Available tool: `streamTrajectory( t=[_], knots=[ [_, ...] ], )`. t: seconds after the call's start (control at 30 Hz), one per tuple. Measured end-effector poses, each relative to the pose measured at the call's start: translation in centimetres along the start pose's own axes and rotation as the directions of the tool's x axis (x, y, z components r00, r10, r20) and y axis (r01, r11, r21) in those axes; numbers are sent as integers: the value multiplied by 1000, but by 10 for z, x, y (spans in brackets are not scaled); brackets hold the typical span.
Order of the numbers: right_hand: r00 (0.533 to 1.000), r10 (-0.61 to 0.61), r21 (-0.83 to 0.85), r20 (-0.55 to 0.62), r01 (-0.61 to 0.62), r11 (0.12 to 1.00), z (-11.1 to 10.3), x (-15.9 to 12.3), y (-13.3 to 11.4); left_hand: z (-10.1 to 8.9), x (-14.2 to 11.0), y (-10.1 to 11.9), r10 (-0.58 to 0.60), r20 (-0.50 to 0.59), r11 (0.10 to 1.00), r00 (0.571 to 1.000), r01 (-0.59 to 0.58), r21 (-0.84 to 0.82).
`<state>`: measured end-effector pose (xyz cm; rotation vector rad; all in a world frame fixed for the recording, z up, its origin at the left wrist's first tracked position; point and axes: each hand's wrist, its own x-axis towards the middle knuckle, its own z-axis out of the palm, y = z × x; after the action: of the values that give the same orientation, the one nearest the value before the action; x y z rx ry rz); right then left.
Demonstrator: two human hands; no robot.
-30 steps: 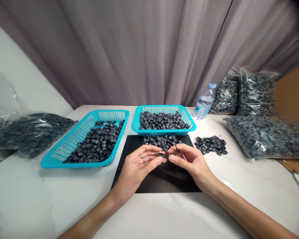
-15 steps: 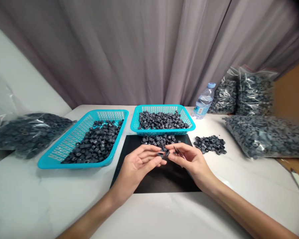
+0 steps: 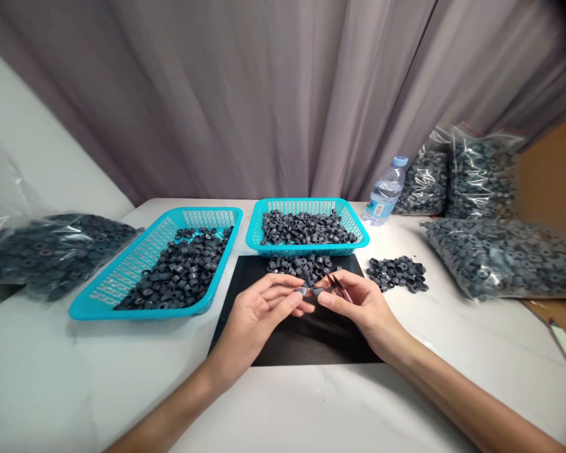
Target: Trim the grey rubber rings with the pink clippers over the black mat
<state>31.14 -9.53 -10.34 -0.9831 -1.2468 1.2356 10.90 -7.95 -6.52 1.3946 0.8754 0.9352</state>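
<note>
My left hand [image 3: 259, 308], palm turned inward, has thumb and fingertips closed on a small dark grey ring [image 3: 304, 291], held above the black mat [image 3: 306, 343] near its middle. My right hand [image 3: 370, 305] pinches a second grey piece [image 3: 317, 292] between thumb and forefinger, just beside the first; whether the two touch, I cannot tell. Tweezers [image 3: 339, 286] lodged in the same right grip, long axis slanting from my palm up and leftward, tips pointing away from me toward the rear blue basket [image 3: 306, 251], their two points slightly apart with nothing between them. Bore direction of both pieces too small to read. Beyond my fingers, a heap of grey rings [image 3: 299, 267] at the mat's far edge; a looser pile [image 3: 396, 274] right of it, on the white table [image 3: 283, 409].
</note>
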Motion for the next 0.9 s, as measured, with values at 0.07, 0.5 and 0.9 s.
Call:
streamTrajectory(
  t=[0.07, 0.5, 0.9],
  knots=[
    [1000, 6, 7, 9, -6, 1000, 1, 0, -1, 0, -1, 0, -7, 4, 1000, 1000, 7, -1],
    [996, 78, 84, 40, -81, 993, 0, -1, 0, -1, -1, 0, -100, 34, 988, 994, 103, -118],
    [998, 62, 62, 32, -64, 996, 0, 1, 0, 0, -3, 2, -139, 59, 981, 988, 146, -127]
  ],
)
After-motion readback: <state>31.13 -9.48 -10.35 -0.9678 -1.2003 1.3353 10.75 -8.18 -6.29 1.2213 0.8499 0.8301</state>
